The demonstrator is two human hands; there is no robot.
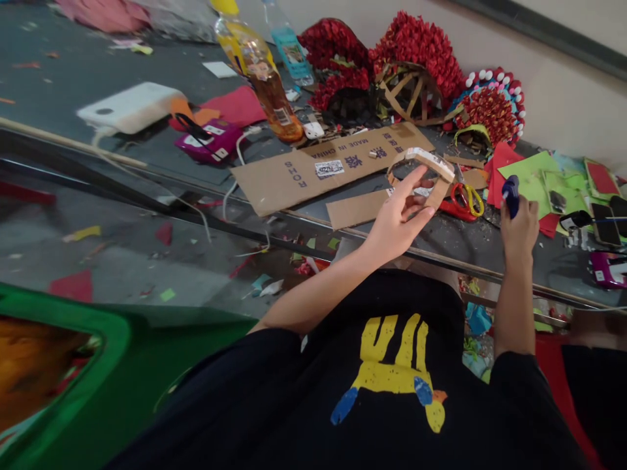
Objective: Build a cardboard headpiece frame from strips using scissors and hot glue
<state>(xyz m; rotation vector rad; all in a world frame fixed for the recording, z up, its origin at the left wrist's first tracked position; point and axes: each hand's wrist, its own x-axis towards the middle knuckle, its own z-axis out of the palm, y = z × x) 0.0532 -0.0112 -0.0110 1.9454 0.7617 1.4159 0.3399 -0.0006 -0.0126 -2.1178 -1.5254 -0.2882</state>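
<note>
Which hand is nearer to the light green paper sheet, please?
Right. The right hand, gripping a blue tool, is just below the green paper; the left hand, holding a cardboard ring, lies farther left.

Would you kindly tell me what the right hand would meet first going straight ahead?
Probably the red paper just beyond the blue tool that the right hand grips, then the green paper; depth is hard to judge.

blue tool point(510, 194): mostly hidden in right hand point(519, 230) | green bin point(122, 365): cut by edge
</note>
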